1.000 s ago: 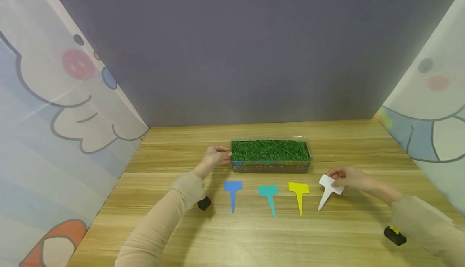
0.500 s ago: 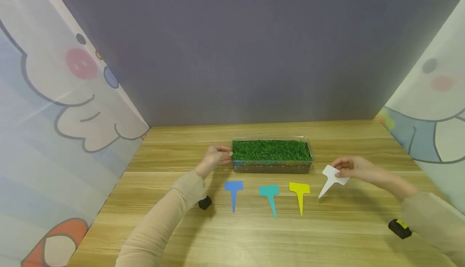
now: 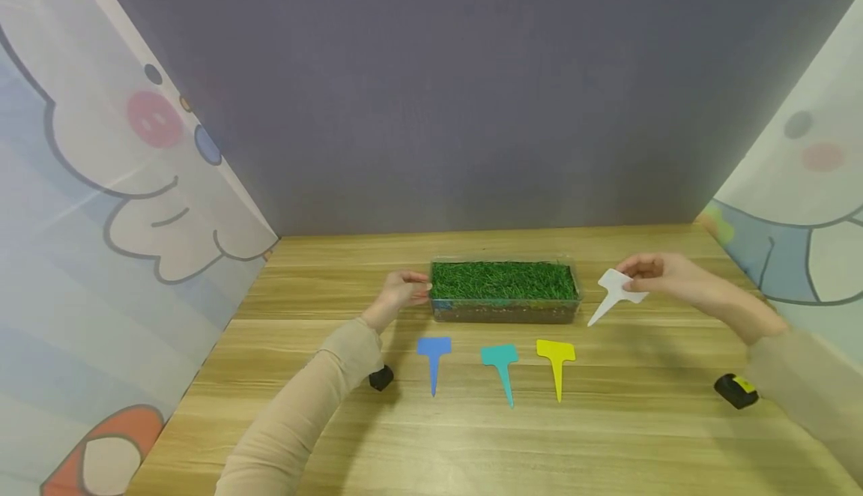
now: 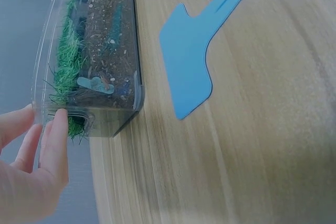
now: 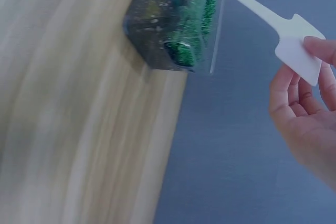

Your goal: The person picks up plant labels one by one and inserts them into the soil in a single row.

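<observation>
A clear plastic planter box (image 3: 504, 311) with green artificial grass (image 3: 502, 279) over dark soil stands at the back of the table. My left hand (image 3: 398, 291) is at its left end, and its extended fingertips (image 4: 61, 121) touch the end wall near the rim. Off the box's right end, my right hand (image 3: 664, 279) pinches a white T-shaped plant label (image 3: 615, 290) by its head, with thumb in front and fingers behind. The label is raised above the table, its pointed stem slanting down and left. In the right wrist view the white label (image 5: 294, 40) shows its stem overlapping the box.
In front of the box lie a blue plant label (image 3: 434, 350), a teal one (image 3: 501, 359) and a yellow one (image 3: 556, 354), stems towards me. The wooden table (image 3: 472, 451) meets a dark grey panel (image 3: 472, 106) at the back, with cartoon-printed cloths on both sides.
My right hand has lifted the white label from beside the yellow one and carried it up and back, level with the box. My left hand has stayed at the box's left end.
</observation>
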{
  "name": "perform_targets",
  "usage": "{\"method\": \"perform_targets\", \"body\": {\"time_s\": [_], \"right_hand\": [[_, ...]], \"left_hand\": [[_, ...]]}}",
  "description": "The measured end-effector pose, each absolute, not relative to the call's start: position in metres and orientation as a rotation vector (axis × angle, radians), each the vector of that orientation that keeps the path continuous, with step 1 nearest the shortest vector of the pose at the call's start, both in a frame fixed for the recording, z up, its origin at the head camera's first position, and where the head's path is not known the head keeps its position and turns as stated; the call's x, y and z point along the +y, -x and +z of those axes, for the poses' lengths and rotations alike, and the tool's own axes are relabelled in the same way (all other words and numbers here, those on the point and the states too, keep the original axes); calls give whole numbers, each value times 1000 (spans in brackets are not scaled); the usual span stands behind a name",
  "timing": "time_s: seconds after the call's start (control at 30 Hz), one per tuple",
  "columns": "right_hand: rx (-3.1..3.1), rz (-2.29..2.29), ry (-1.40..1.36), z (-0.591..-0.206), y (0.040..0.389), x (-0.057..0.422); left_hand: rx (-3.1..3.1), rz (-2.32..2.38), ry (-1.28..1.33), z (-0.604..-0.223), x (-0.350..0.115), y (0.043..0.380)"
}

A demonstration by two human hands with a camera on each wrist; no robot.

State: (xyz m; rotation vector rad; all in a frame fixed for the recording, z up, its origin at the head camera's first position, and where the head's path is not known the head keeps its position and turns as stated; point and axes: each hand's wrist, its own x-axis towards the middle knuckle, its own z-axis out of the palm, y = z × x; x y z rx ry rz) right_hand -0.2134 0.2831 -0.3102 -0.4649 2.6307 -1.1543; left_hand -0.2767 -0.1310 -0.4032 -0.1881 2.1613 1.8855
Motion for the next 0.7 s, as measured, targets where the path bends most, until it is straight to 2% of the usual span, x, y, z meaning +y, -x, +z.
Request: {"method": "perform_targets", "body": {"time_s": [0.3, 0.7], "right_hand": [[2651, -1154, 475, -296, 226, 275], [2710, -1068, 503, -287, 245, 266]], "left_hand": [[2122, 1875, 129, -388, -129, 266], [2157, 1897, 185, -405, -129, 277]]}}
